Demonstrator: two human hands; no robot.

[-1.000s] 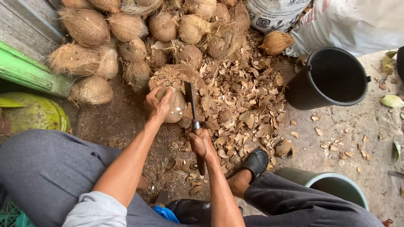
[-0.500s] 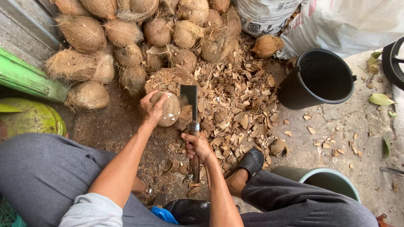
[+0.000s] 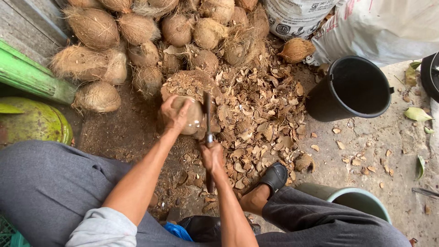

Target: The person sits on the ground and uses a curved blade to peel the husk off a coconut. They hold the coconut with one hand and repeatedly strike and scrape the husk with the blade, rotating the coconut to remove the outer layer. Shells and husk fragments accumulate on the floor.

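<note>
A black bucket (image 3: pixel 350 87) stands beside scattered husk chips (image 3: pixel 260 114). Hairy coconuts (image 3: pixel 137 32) are piled behind. White sacks (image 3: pixel 366 25) lean nearby.

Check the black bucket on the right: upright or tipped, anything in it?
Upright. The black bucket stands on its base with its round mouth facing up. The interior looks dark and bare, though the very bottom is too shadowed to be sure.
</note>
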